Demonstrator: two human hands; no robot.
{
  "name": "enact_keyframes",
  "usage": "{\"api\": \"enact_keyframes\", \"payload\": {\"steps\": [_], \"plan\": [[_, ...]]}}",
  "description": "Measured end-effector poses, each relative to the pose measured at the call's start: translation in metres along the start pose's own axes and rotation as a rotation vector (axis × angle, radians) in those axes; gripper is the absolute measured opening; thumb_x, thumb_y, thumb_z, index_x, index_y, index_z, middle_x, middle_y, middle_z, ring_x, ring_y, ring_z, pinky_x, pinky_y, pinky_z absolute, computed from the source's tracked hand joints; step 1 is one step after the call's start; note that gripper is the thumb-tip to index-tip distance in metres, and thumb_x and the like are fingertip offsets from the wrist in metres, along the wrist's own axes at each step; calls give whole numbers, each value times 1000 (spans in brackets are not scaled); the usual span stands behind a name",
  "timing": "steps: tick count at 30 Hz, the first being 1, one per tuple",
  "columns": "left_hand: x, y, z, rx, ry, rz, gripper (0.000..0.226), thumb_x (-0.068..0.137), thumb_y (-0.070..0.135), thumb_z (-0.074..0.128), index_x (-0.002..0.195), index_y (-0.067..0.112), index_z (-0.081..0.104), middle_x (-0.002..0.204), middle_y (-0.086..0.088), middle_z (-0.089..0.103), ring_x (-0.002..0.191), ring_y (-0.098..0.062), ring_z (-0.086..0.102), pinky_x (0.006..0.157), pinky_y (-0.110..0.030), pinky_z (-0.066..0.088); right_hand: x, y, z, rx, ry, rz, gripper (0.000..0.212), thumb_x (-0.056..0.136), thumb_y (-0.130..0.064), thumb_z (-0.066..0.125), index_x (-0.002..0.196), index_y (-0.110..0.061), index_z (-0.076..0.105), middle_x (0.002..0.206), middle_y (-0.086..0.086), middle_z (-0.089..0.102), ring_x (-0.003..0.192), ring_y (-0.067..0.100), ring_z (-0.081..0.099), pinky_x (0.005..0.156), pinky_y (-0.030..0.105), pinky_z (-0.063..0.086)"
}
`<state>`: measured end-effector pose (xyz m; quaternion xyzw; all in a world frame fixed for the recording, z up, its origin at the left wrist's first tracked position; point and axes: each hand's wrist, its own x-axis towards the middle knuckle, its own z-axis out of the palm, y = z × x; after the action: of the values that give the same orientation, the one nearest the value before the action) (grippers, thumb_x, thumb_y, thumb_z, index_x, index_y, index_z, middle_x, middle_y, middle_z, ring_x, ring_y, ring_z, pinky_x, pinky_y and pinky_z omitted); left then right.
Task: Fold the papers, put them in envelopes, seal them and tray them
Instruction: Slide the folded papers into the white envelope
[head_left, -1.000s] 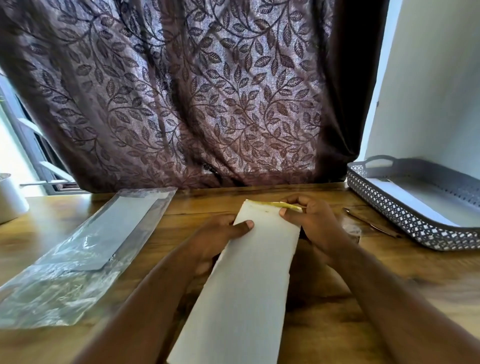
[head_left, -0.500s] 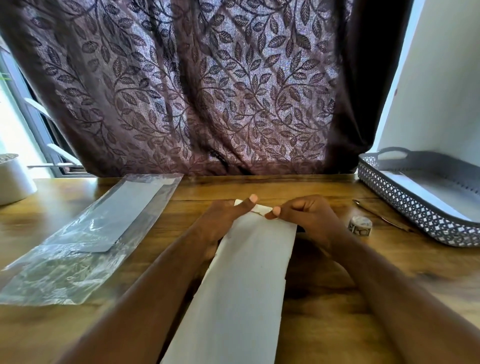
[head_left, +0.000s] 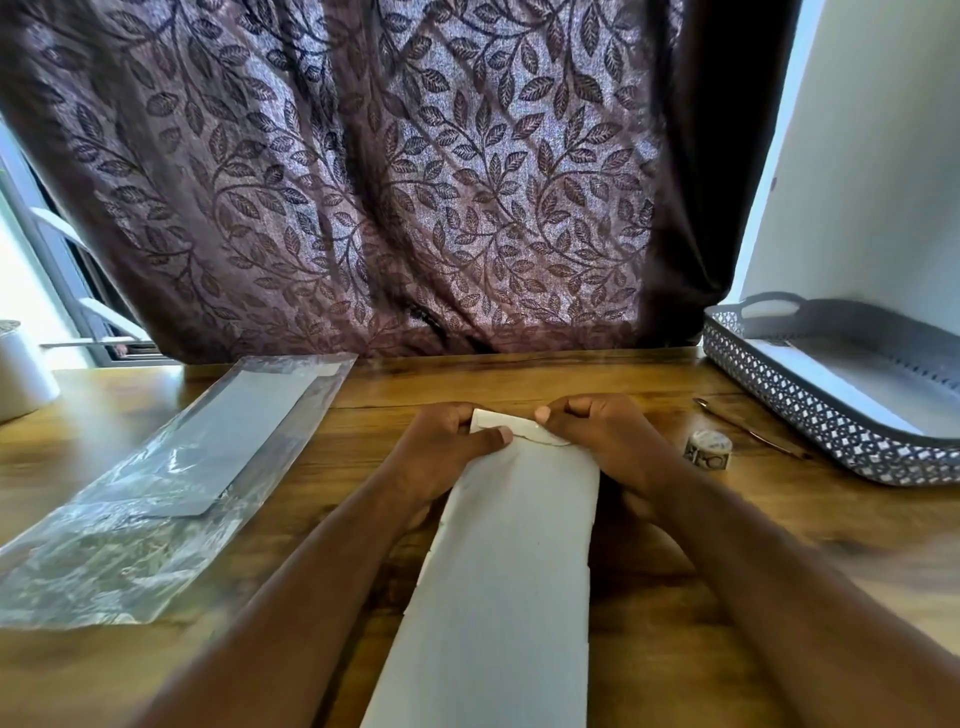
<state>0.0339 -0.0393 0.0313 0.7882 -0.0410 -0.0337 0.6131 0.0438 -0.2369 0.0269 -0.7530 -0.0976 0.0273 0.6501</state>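
Head view of a wooden bench (head_left: 727, 525) in front of a leaf-patterned curtain (head_left: 363, 182). A long white envelope (head_left: 509, 571) lies down the middle of the bench, running from the near edge towards the far edge; its far end is curled over into a flap (head_left: 493, 418). The left hand (head_left: 441, 457) holds the flap's left part, thumb laid across the top and fingers curled behind, so its grip is closed round the paper; the right hand (head_left: 608, 441) pinches the flap's right part between its thumb and bent fingers, its grip likewise closed on the envelope. Near the right edge stands a grey lattice tray (head_left: 810, 415) with a white sheet or envelope (head_left: 841, 387) lying flat inside; between tray and right hand sit a small roll of tape (head_left: 709, 449) and a thin metal tool (head_left: 748, 428). Towards the left edge lies a clear plastic sleeve (head_left: 171, 483); a white cup (head_left: 21, 374) stands at the far left corner.
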Motion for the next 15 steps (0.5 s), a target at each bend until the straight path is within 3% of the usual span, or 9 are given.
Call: {"api": "enact_keyframes", "payload": {"steps": [4, 10, 15], "plan": [[1, -3, 3, 38, 10, 46, 19, 87, 20, 75, 104, 12, 75, 96, -3, 78, 89, -22, 73, 82, -36, 61, -1, 0, 0, -169, -27, -34, 16, 87, -30, 78, 85, -14, 81, 85, 5, 78, 84, 27, 74, 80, 44, 60], [-2, -2, 8, 17, 53, 73, 18, 87, 32, 76, 80, 15, 78, 83, -3, 77, 75, -15, 69, 74, -35, 57, 0, -2, 1, -291, -58, -122, 14, 83, -25, 82, 82, -12, 80, 82, 5, 77, 74, 12, 68, 72, 33, 57], [-4, -1, 7, 24, 42, 45, 14, 84, 24, 79, 86, 10, 78, 84, -6, 77, 77, -18, 70, 74, -37, 59, 1, 1, 0, -291, -118, -51, 18, 82, -35, 82, 86, -17, 81, 87, -1, 78, 87, 20, 74, 80, 38, 59]]}}
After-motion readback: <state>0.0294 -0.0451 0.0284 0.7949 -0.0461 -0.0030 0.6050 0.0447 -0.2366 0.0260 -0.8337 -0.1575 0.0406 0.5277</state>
